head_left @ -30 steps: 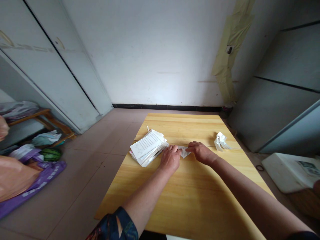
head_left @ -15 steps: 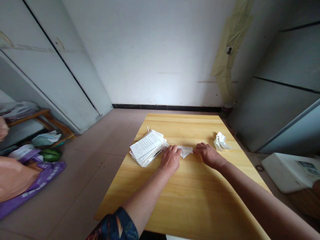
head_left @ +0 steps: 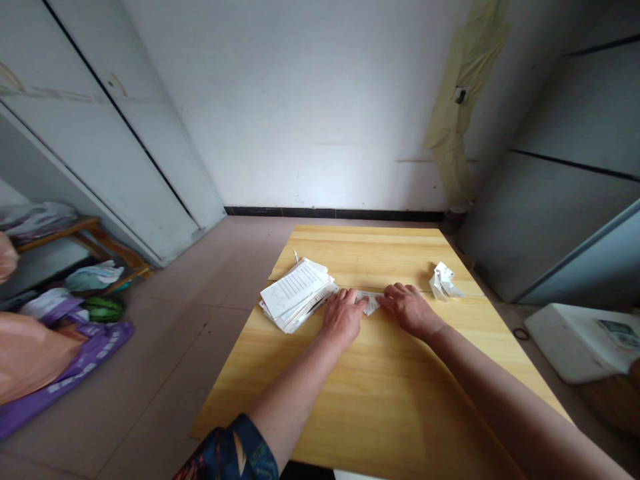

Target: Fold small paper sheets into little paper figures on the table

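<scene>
Head view: hands apart, folded printed paper point(head_left: 371, 306) between them on wooden table point(head_left: 370, 407). Left hand point(head_left: 343, 315) touches paper's left end, right hand point(head_left: 408, 308) its right; whether fingers pinch or only press, cannot tell. Paper stack point(head_left: 294, 289) just beside left hand; crumpled paper point(head_left: 443, 281) beyond right hand, near table's right edge.

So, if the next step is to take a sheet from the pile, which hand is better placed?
Probably the left hand: it is just beside the pile of paper, while the right hand is farther away, across the small paper.
</scene>
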`<action>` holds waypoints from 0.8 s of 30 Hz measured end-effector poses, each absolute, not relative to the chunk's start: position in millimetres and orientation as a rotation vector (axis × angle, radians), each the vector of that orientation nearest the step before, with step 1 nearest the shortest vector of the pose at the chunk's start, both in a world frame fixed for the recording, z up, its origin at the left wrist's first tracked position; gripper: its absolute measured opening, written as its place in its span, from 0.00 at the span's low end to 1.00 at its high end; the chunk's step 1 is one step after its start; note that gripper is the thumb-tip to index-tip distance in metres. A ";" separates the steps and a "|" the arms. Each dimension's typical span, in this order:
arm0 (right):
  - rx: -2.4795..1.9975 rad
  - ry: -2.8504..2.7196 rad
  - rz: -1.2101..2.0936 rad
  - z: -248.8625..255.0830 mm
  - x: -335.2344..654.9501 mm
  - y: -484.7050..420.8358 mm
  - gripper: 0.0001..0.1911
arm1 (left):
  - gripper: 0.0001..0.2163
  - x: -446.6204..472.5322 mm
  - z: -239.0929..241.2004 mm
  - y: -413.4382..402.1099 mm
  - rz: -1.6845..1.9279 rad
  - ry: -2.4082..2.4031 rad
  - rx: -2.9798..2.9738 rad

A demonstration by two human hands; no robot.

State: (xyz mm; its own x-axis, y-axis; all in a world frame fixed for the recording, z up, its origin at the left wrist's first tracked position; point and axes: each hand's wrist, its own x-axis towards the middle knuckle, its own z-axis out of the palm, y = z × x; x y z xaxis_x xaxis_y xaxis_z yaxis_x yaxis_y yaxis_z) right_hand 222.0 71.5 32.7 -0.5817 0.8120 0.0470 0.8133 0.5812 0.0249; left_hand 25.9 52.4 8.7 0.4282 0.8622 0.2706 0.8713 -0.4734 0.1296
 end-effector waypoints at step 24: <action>-1.243 -2.446 0.090 4.5 226.1 65.9 0.16 | 0.10 26.2 11.0 48.2 -0.548 -1.540 -2.603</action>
